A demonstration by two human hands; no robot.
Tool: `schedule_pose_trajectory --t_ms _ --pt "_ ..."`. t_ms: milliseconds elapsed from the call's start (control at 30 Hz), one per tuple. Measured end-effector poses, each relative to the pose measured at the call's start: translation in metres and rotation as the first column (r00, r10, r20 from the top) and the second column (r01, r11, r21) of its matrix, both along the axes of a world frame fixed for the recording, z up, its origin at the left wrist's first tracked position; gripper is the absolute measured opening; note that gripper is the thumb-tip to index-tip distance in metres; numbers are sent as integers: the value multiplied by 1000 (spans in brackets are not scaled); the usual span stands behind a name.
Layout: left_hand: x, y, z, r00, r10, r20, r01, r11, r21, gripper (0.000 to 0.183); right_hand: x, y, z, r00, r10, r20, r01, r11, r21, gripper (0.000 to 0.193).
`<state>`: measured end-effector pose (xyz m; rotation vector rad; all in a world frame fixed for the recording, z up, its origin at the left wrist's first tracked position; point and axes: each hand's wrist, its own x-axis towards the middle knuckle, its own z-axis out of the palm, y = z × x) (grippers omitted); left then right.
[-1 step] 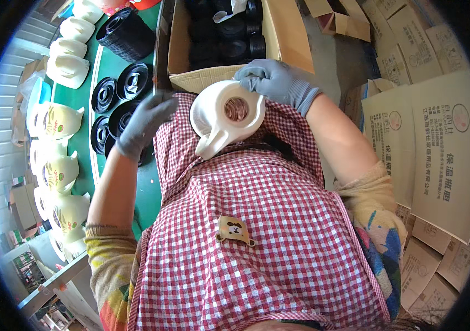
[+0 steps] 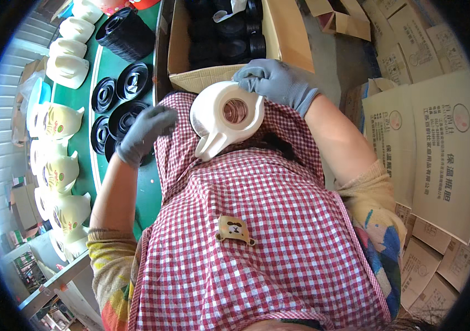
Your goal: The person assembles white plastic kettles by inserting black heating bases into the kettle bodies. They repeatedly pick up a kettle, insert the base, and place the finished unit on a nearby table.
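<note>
A white vacuum jug lies tilted against my lap, its round mouth facing up and its spout pointing toward me. Inside the mouth a shiny, coppery liner shows. My right hand, in a grey glove, is closed around the jug's handle at the upper right. To the left of the jug, apart from it, is my gloved left hand. Its fingers are bent and pressed together; whether anything is in them is hidden. Black round plastic parts lie on the green table beside that hand.
On the green table at left stand several pale jug bodies and a stack of black rings. Ahead is an open cardboard box holding black parts. Cardboard cartons are piled on the right.
My left hand has shifted slightly down, its fingers showing more sharply now. The jug and my right hand are almost unchanged.
</note>
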<state>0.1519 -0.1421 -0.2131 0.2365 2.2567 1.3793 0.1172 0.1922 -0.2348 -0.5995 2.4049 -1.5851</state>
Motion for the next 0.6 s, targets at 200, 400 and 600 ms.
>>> schedule_pose_trajectory --t_ms 200,400,600 --pt "46 10 -12 840 160 519 -118 987 -112 42 18 -8 20 970 -18 -242 -28 982 -185 16" --pt "40 28 -11 820 17 572 -174 959 222 27 27 -5 61 900 -52 -432 -27 984 -176 17" --pt "44 32 -24 892 -141 429 -109 855 507 35 40 1 80 816 -90 -571 -1 988 -158 10"
